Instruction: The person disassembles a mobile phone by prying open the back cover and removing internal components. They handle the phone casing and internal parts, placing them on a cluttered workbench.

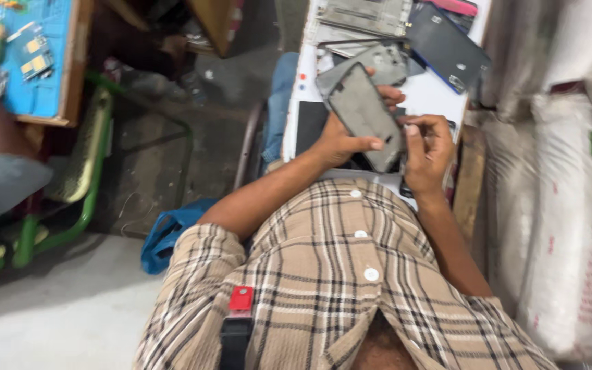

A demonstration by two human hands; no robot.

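My left hand [340,140] grips a dark grey flat phone frame [363,109] from its left side, thumb across the lower edge. My right hand [427,147] touches the frame's lower right corner with fingers curled against it. The frame is tilted, held above a white work surface [433,96]. My checked shirt fills the lower part of the head view.
Several grey phone panels [371,17] and a dark back cover [447,44] lie on the white surface. White sacks [563,205] stand at the right. A green-framed chair [83,171], a blue bag [166,233] and a blue-topped bench [35,62] are at the left.
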